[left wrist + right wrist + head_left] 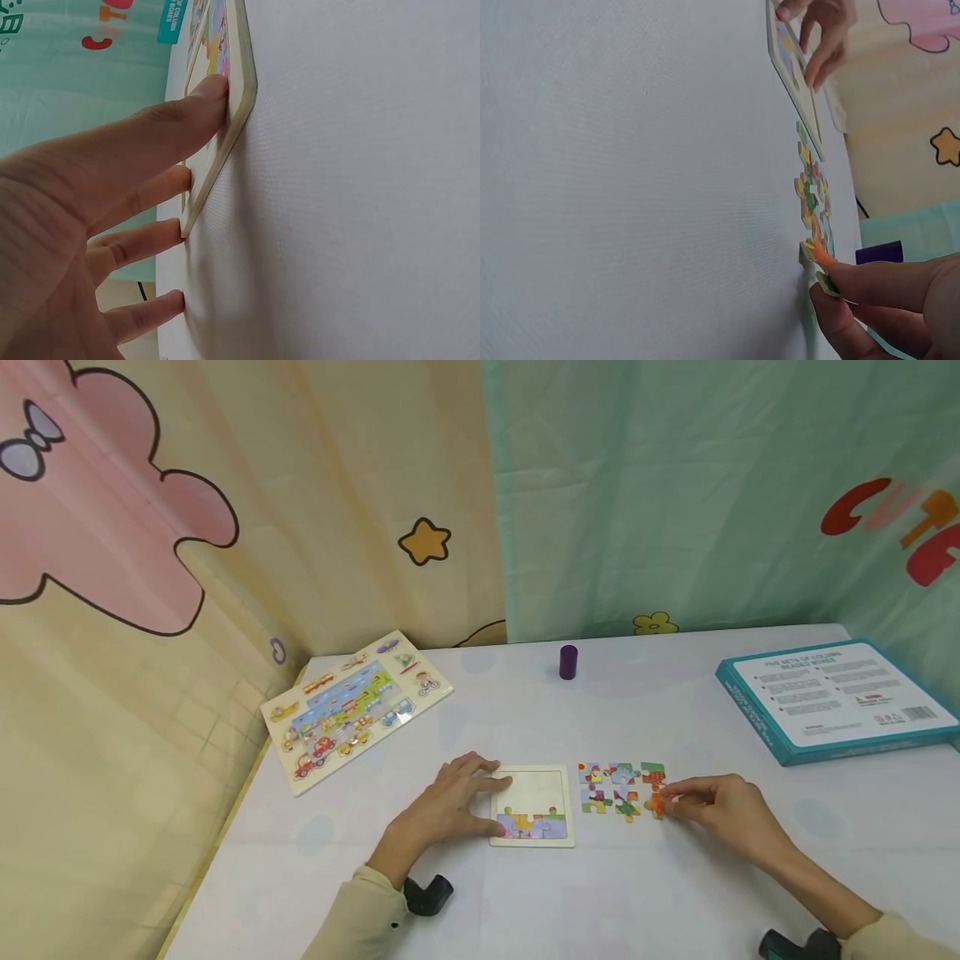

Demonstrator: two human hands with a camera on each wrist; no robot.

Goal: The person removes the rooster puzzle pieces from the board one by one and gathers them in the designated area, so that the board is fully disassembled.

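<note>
Cartoon-printed curtains (675,485) stand behind your white-covered bench (637,902). Your left hand (450,802) is nearest the square wooden puzzle tray (531,792), its fingers spread about the left edge and its thumb resting near the lower-left corner; being square, the tray gives you no long axis. Your right hand (727,810) pinches a jigsaw piece (826,283), to the right of the tray's bare upper part, with the loose jigsaw pieces (622,772) lying between. Farther off, you have a vehicle puzzle board (352,710) at left, a teal box (840,693) at right and an upright purple cylinder (568,662) beyond.
</note>
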